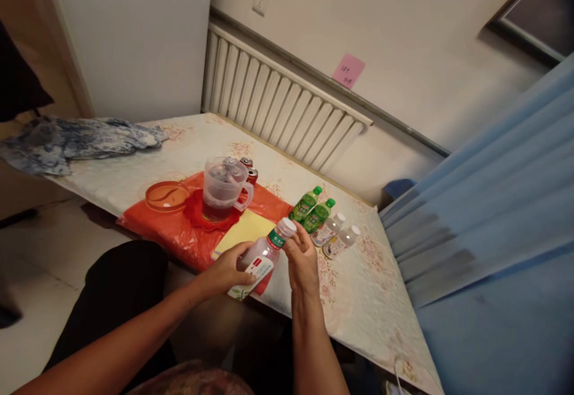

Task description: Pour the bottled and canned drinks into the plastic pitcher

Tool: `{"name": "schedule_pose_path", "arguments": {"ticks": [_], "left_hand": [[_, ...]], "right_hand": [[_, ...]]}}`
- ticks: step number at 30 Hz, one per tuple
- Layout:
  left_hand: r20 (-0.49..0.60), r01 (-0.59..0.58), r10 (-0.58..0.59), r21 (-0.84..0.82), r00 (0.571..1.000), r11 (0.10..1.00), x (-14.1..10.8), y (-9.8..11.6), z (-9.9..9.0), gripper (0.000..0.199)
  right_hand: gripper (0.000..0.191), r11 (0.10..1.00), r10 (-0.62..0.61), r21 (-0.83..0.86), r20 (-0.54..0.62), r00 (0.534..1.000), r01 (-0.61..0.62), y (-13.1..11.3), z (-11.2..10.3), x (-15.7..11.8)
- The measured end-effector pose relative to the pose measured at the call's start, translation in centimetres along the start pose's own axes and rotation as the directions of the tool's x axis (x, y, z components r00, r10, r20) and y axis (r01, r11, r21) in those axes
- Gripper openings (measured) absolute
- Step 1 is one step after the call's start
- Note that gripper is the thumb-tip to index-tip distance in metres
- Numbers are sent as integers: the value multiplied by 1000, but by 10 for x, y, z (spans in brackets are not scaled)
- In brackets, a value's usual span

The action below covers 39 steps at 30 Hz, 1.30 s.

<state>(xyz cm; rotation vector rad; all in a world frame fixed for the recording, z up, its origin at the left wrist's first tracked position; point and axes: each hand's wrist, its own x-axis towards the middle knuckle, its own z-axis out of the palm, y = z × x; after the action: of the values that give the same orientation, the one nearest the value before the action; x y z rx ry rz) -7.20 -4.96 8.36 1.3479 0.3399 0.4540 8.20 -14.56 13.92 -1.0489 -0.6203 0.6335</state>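
Left hand point(232, 268) grips bottle point(260, 262), right hand point(304, 260) at white cap point(286, 226); pitcher point(219, 195) far left, green bottles point(304, 205) far right on surface point(359, 299).

Pitcher point(219, 195) blocks left, green bottles point(305, 205) right; gap between.

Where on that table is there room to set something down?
Bare tablecloth shows right of the white-capped bottles, toward the blue curtain, and between the patterned cloth and the red plastic. Crowded: around the pitcher, cans and orange lid, and beside the green-capped bottles, near the right hand.
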Motion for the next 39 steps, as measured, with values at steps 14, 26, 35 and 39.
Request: {"name": "schedule_pose_path", "arguments": {"ticks": [14, 26, 35, 39], "left_hand": [[50, -132, 127, 104, 991, 986, 21, -19, 12, 79], [-82, -82, 209, 735, 975, 673, 50, -63, -4, 43], [69, -166, 416, 965, 907, 202, 109, -79, -25, 28], [81, -124, 405, 989, 911, 79, 118, -96, -35, 30]], "right_hand": [[63, 984, 152, -122, 156, 976, -133, 25, -18, -28], [56, 964, 24, -261, -82, 996, -45, 11, -88, -25], [56, 926, -109, -377, -265, 958, 1, -9, -164, -17], [54, 886, -170, -462, -358, 918, -16, -16, -199, -12]]}}
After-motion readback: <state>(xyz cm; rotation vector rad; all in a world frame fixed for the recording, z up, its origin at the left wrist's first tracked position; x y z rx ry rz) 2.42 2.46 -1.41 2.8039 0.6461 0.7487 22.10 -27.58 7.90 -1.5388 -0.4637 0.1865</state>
